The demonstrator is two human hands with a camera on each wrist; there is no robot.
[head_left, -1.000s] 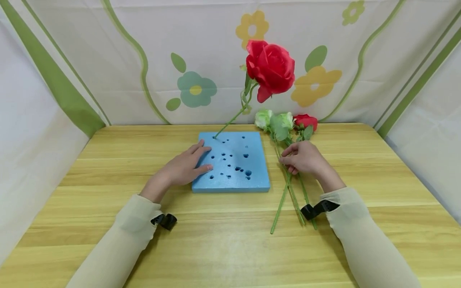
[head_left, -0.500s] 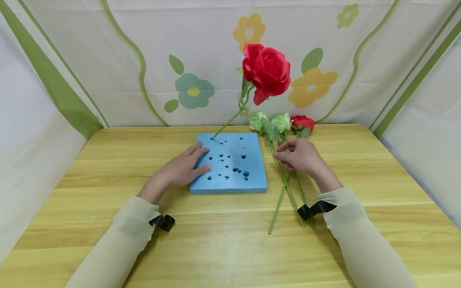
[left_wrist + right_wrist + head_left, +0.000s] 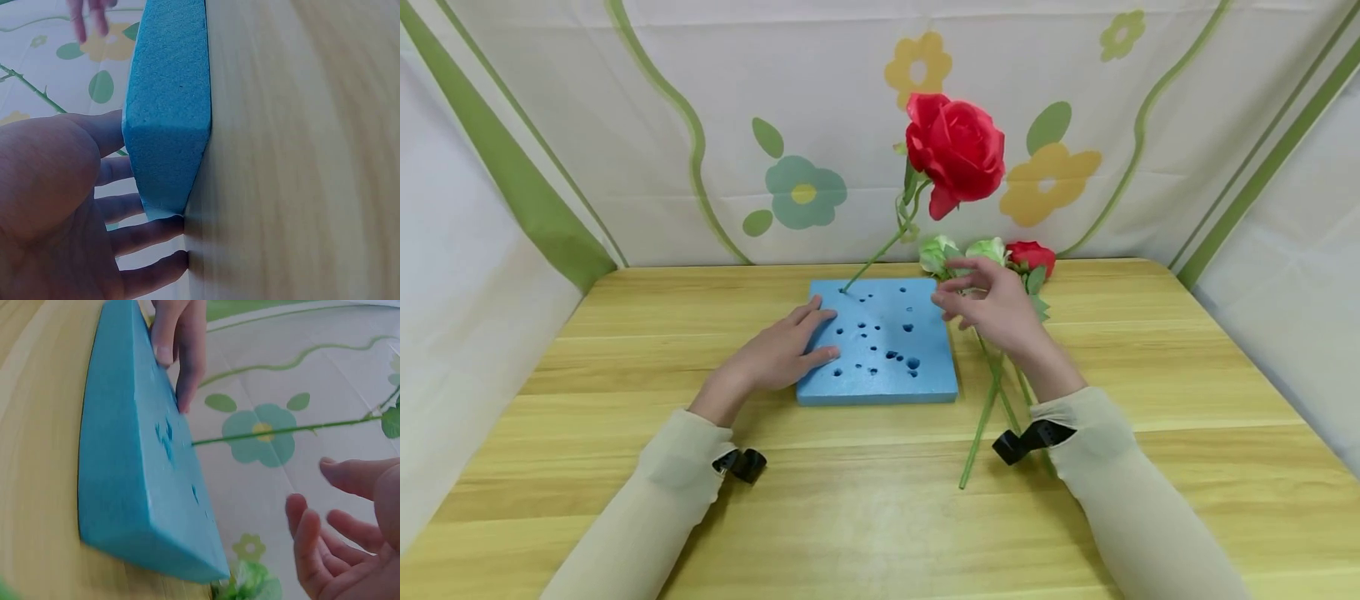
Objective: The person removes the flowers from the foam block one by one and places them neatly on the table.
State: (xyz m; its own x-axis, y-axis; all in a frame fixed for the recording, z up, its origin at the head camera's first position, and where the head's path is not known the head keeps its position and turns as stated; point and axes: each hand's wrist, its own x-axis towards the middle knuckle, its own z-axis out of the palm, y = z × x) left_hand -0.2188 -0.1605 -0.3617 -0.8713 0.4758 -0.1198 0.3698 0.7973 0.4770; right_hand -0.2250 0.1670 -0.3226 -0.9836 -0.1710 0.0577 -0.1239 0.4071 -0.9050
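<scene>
My left hand (image 3: pixel 775 350) rests on the left edge of a blue foam block (image 3: pixel 880 387) dotted with holes, its fingers spread. In the left wrist view, the fingers (image 3: pixel 147 234) lie along the block's side. One artificial red rose (image 3: pixel 958 154) stands tilted to the right, its stem in a hole at the block's back left. My right hand (image 3: pixel 1003 312) hovers by the block's right edge, over the loose flower stems. The right wrist view shows its thumb and fingers (image 3: pixel 306 537) apart, with nothing between them.
Right of the block lie two pale green-white roses (image 3: pixel 936 252) and another red rose (image 3: pixel 1032 257), their stems (image 3: pixel 977 433) crossing towards the front. A wooden table (image 3: pixel 865 500) carries everything. A flower-printed curtain (image 3: pixel 700 208) hangs behind it.
My right hand has come away from the lying flower stems, moving left towards the block, and its thumb and fingers have parted. My left hand has kept its place.
</scene>
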